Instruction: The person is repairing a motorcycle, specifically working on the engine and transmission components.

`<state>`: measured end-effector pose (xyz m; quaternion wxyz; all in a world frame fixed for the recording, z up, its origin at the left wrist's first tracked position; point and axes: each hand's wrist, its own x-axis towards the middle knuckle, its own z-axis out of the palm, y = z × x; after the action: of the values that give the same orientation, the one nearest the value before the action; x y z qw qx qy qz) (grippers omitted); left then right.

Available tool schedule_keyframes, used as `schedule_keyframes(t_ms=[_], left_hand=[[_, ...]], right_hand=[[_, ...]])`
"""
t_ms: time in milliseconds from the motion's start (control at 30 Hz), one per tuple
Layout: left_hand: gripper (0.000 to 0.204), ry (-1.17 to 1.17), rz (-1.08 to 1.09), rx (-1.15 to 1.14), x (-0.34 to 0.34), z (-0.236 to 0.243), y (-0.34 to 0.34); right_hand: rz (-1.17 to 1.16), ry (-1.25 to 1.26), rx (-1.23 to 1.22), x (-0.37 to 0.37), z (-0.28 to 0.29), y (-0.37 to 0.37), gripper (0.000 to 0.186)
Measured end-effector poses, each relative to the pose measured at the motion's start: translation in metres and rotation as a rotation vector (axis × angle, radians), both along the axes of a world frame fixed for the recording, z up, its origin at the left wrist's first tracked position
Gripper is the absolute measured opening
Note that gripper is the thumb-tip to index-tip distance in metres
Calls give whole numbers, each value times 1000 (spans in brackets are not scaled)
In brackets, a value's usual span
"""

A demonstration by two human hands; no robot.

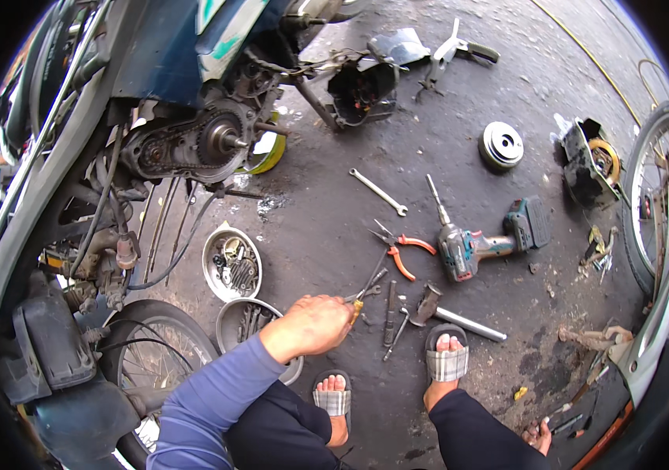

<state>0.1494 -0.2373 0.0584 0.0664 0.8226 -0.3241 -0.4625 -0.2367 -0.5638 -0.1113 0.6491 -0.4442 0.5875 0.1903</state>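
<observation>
My left hand [311, 325] grips a yellow-handled screwdriver [356, 309], blade pointing up beside orange-handled pliers [402, 243]. Below the pliers lie a hammer [471, 323], a dark rod [390, 313] and a small wrench [394, 335]. A cordless impact driver [483, 247] with a long socket attachment and a combination wrench [378, 192] lie farther back. Two bowls of metal parts [232, 266] [225, 321] sit left of my hand. At the bottom right, my right hand [536, 435] has curled fingers beside some thin tools [573, 421]; what it holds is unclear.
A motorbike with an exposed engine [193, 145] fills the left. A bicycle or motorbike wheel [651, 196] stands at the right. A metal pulley [500, 146], an open casing [589, 160] and loose housings [362, 90] lie toward the back. My sandaled feet [447, 360] are near the bottom middle.
</observation>
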Motion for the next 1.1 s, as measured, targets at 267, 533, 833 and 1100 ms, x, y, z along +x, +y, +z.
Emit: schedule_keyframes(t_ms=[267, 533, 833, 1100], left_hand=[[26, -213, 894, -132, -35, 12, 51], [22, -33, 883, -90, -192, 74, 98], [21, -45, 830, 7, -305, 145, 152], [19, -41, 754, -337, -422, 226, 188]], right_hand=[[-702, -21, 6, -93, 155, -111, 56], [-431, 142, 252, -268, 263, 150, 71], [271, 303, 110, -363, 331, 269, 50], [-85, 387, 167, -444, 328, 320, 43]])
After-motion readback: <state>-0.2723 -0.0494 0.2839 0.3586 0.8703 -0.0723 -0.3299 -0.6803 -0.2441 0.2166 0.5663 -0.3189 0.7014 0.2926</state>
